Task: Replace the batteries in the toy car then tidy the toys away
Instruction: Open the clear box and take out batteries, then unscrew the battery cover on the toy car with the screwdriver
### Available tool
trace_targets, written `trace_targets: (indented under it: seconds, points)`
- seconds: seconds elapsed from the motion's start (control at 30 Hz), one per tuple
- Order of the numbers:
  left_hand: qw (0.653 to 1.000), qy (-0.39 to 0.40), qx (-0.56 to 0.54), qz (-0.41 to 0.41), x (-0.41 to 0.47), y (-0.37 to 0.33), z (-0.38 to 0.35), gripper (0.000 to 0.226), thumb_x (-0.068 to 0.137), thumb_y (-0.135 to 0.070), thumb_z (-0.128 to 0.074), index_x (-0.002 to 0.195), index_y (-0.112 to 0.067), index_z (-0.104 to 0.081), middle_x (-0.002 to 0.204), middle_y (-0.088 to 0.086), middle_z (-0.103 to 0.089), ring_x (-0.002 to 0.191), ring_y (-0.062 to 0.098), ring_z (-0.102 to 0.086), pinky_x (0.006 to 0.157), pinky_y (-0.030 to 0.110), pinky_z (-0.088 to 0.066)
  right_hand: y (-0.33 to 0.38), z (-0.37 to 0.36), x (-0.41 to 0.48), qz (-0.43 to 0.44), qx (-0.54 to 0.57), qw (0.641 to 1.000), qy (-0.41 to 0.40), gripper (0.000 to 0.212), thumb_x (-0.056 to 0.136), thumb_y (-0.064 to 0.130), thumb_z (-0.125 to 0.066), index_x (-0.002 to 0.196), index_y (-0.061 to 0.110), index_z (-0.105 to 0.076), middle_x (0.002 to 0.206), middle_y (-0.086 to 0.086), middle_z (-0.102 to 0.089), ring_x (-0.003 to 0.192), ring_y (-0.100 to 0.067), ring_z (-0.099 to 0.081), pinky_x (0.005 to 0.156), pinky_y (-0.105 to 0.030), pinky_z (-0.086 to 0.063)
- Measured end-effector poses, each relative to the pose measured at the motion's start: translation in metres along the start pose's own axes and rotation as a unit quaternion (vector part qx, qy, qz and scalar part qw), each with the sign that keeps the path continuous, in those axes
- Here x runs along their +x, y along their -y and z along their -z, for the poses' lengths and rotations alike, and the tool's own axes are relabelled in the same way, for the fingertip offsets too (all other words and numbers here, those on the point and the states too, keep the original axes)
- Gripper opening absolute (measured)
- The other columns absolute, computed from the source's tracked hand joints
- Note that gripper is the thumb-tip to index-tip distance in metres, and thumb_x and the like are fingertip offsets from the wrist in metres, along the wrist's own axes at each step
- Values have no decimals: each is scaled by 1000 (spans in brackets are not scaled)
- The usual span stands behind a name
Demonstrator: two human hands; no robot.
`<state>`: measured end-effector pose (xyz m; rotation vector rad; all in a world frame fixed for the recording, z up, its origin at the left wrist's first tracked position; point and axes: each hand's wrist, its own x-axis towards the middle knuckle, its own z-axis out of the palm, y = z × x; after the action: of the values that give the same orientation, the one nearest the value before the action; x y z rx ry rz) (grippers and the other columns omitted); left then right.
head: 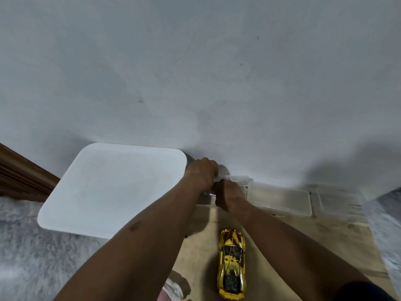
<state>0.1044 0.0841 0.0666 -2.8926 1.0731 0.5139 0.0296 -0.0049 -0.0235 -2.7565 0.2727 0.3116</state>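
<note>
Head view, sole frame on file.

Item: toy car (232, 263), gold, upright on its wheels on the beige floor (303, 242), lying between the two forearms and touched by neither.

Item: left hand (200, 174) and right hand (227, 196), close together by the wall (195, 72), at a small clear plastic box (237, 178). Both are seen from the back, with the fingers curled away from the camera. Whether either hand has hold of the box cannot be told.

Item: white lid (112, 187), large, left of the hands. Clear flat containers (280, 198), right of the hands, along the wall.

Progress (a judgement): no batteries are in sight and the car's underside is not shown, so the swap can't be confirmed. The car is not yet stowed, so the tidying remains.

Obscured: fingertips and the box contents. A pale object (173, 287) at the bottom edge is cut off and unidentifiable. The clear containers blur into one another.
</note>
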Motion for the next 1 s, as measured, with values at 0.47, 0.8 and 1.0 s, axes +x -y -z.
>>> trace_targets:
  seconds: [0.47,0.8,1.0]
  points:
    - [998,18,48,-19,-17,-5,-12,48,87,-11,-65,134,-20,-56,130,7,-56,117,30,-60,91,38,-52,-2,33,-78,83,27,993,-84,45,84,13,-57,128,19,-64,128,-4,-65,104,-29,-66,85,-38,-56]
    - [994,2,-107,-36,-109,-8,-49,43,83,-23,-63,126,-20,-63,130,5,-61,118,24,-58,90,32,-49,-18,37,-175,-107,-32,993,-50,27,87,25,-58,113,22,-64,110,-2,-58,101,-25,-60,75,-29,-42]
    - [997,6,-72,-4,-159,-19,-77,45,78,-51,-53,109,-25,-72,116,0,-69,111,24,-62,101,40,-43,-5,36,-227,-191,-22,977,-87,23,87,24,-57,109,22,-65,110,-2,-61,101,-25,-61,80,-30,-44]
